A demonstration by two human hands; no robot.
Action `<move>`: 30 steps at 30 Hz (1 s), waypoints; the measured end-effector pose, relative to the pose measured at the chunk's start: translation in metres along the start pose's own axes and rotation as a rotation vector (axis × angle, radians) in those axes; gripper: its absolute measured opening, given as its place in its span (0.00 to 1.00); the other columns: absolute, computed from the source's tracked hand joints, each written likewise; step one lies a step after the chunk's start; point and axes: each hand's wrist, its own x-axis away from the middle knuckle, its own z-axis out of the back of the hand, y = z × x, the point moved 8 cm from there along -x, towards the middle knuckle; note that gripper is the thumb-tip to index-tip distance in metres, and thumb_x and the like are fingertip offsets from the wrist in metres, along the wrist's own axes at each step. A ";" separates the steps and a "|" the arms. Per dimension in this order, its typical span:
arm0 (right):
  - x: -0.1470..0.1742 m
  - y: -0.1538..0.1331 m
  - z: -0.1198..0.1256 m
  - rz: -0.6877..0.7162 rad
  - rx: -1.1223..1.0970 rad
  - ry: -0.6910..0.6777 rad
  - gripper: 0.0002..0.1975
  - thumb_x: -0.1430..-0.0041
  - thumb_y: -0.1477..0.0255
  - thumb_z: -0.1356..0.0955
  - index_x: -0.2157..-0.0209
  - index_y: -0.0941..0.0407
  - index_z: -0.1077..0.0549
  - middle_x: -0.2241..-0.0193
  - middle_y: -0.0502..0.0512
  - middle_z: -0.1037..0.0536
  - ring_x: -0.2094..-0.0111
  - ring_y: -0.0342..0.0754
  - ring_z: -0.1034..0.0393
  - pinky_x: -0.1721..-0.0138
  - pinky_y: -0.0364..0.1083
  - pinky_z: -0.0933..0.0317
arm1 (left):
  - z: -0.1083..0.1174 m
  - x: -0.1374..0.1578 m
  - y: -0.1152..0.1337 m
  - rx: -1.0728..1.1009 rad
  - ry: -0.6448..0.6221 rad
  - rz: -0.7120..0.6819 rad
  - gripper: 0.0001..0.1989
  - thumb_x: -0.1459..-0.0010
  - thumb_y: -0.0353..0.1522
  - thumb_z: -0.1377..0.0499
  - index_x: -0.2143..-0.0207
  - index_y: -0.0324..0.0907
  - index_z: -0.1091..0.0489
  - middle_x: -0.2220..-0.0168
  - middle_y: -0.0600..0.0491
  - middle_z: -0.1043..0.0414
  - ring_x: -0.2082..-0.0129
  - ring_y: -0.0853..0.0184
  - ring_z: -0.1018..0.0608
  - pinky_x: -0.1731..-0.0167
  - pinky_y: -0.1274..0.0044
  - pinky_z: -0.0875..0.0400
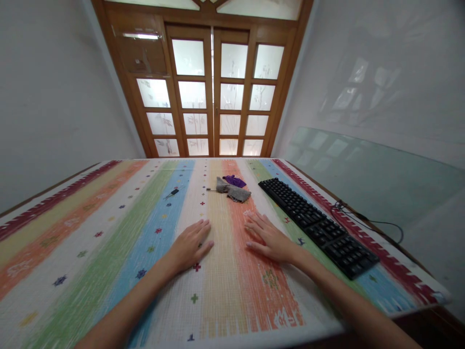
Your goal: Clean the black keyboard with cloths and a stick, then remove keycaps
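Note:
My left hand rests palm down on the striped tablecloth, its fingers stretched out and holding nothing. To its right, my right hand also lies on the cloth, empty, with fingers spread. Beyond both hands is a small grey cloth piece, pinched in at its middle, with a thin rod-like thing sticking out to the left. A crumpled purple cloth touches it from behind. Right of my right hand, a black keyboard lies at a slant.
A small black key-like item lies on the blue stripe, far left of the cloth pieces. The keyboard's cable loops over the table's right edge. A glass sheet leans on the right wall. Wooden doors stand behind the table.

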 end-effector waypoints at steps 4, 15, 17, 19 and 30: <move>-0.001 -0.005 -0.010 0.022 -0.054 -0.007 0.30 0.34 0.51 0.40 0.39 0.56 0.33 0.33 0.64 0.42 0.31 0.57 0.53 0.32 0.61 0.59 | -0.006 0.003 -0.002 0.039 -0.017 0.009 0.28 0.31 0.46 0.54 0.36 0.39 0.41 0.35 0.42 0.40 0.34 0.57 0.38 0.35 0.61 0.43; 0.005 -0.001 -0.024 0.024 -0.022 0.032 0.30 0.33 0.54 0.40 0.36 0.55 0.37 0.32 0.62 0.47 0.30 0.57 0.56 0.33 0.61 0.56 | -0.007 0.006 0.000 0.048 -0.018 -0.013 0.27 0.31 0.45 0.54 0.35 0.42 0.42 0.33 0.44 0.43 0.33 0.58 0.41 0.34 0.60 0.45; 0.005 -0.003 -0.023 0.028 -0.017 0.038 0.30 0.33 0.54 0.40 0.36 0.55 0.37 0.32 0.62 0.46 0.31 0.57 0.55 0.33 0.62 0.55 | -0.007 0.006 0.000 0.047 -0.029 -0.007 0.28 0.31 0.45 0.54 0.35 0.41 0.42 0.33 0.43 0.44 0.33 0.57 0.41 0.35 0.60 0.45; 0.005 -0.003 -0.023 0.026 -0.009 0.035 0.30 0.33 0.54 0.40 0.36 0.55 0.37 0.32 0.62 0.46 0.31 0.57 0.56 0.33 0.62 0.56 | -0.008 0.005 0.000 0.046 -0.042 -0.004 0.28 0.30 0.45 0.54 0.35 0.39 0.41 0.33 0.43 0.44 0.33 0.57 0.41 0.35 0.59 0.45; 0.005 -0.004 -0.023 0.030 0.001 0.040 0.30 0.32 0.54 0.40 0.37 0.57 0.36 0.32 0.64 0.45 0.30 0.58 0.56 0.33 0.62 0.56 | -0.008 0.005 0.000 0.042 -0.026 -0.020 0.27 0.30 0.44 0.55 0.35 0.41 0.42 0.33 0.44 0.44 0.33 0.58 0.41 0.34 0.61 0.46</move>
